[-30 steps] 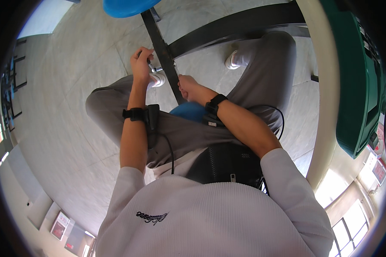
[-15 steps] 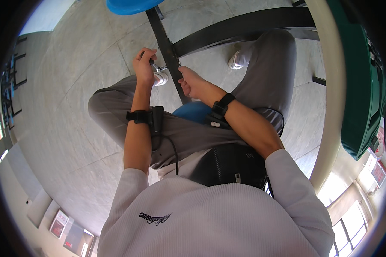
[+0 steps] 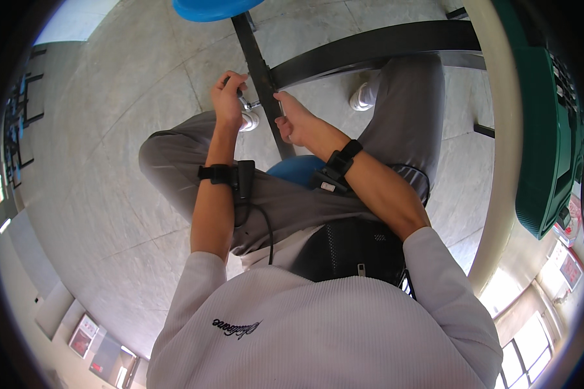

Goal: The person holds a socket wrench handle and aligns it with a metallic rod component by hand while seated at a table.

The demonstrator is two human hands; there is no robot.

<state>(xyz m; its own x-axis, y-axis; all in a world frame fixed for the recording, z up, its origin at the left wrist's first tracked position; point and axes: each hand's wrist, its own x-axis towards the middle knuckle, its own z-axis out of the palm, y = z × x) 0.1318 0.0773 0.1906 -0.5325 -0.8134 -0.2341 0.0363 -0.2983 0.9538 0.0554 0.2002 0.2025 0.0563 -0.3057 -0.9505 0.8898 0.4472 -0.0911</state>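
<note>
My left hand [image 3: 227,100] is closed around the dark handle of a ratchet wrench [image 3: 247,104]. Its silver head points right and meets the left side of a black metal beam [image 3: 262,76]. On the beam's opposite side, my right hand [image 3: 296,120] has its fingers curled in and its thumb near the metal. Whatever lies inside those fingers is hidden. The beam runs from one blue round seat [image 3: 217,8] at the top to another blue seat [image 3: 296,169] between my thighs.
A thick curved black bar [image 3: 376,48] joins the beam from the right. Beyond my right leg stands a pale table edge [image 3: 496,162], with a green toolbox [image 3: 546,149] on top. A black waist pouch [image 3: 347,249] rests at my lap, and a cable hangs near my left forearm.
The view has shifted slightly, so beam, seats and hands appear a little further right. My right hand's fingers have turned a little at the beam. The left hand keeps its grip on the wrench.
</note>
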